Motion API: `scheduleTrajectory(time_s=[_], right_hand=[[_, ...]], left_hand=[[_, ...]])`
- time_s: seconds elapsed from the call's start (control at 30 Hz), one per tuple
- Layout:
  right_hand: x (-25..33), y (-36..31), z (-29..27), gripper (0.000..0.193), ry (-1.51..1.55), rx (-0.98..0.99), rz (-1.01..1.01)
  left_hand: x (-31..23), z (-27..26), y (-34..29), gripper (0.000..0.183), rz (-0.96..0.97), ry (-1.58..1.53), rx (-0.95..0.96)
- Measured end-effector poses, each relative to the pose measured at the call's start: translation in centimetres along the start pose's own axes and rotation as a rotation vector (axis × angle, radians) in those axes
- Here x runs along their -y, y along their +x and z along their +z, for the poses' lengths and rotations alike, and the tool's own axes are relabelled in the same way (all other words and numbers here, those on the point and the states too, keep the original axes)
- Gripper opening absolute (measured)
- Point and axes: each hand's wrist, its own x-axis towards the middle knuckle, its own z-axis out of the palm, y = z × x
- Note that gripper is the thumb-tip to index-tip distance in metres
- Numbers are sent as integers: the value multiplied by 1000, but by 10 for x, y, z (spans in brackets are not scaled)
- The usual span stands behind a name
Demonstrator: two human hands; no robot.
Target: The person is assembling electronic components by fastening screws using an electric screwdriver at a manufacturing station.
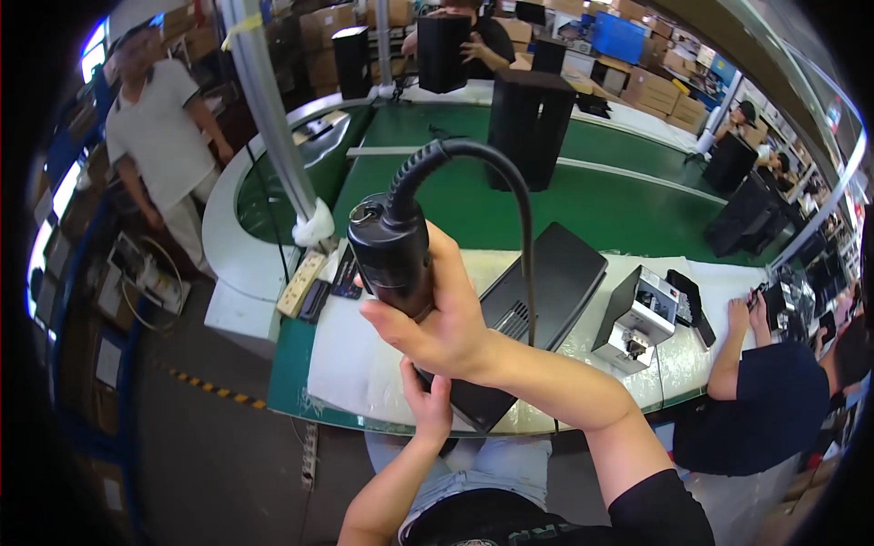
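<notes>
Black, hard and shiny, a fat round tool [387, 250] is in the right hand [446, 318], with the fingers and thumb wrapped around it. The tool is up in the air, over the near part of the table [291, 369]. Its long side goes up and down, leaning left at the top; the cord end points up, and the hand hides the low end. A little metal ring [367, 214] sits on top. The bendy cord [512, 170] has ridges near the tool, loops over, and drops on the right. Just below, the left hand [430, 408] is by the near end of a flat box [560, 273]; I cannot tell if it grips. That box is long, black and smooth with slots, slanting away to the right on a shiny white sheet [355, 350]. Beside it is a silver metal box [652, 325] with openings; the bits inside are too small to tell. Farther off stand a tall black speaker [528, 127] and, at the back, brown cardboard boxes [651, 96], whose insides I cannot see.
</notes>
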Motion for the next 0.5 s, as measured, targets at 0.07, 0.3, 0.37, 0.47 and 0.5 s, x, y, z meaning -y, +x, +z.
scheduleTrajectory(time_s=[0.07, 0.3, 0.37, 0.47, 0.5], right_hand=[[11, 4, -17, 63, 62, -74, -32], [97, -31, -131, 65, 206, -388, -167], [104, -71, -166, 63, 301, -457, -119], [103, -141, -198, 63, 268, -503, 102], [98, -161, -202, 63, 266, -532, 179]], left_hand=[[-6, -4, 2, 54, 1, -34, 89], [-7, -73, 18, 80, -183, 535, 574], [1, -69, 12, 81, -185, 641, 575], [18, -54, -13, 76, -204, 644, 492], [26, -50, -21, 75, -211, 515, 466]])
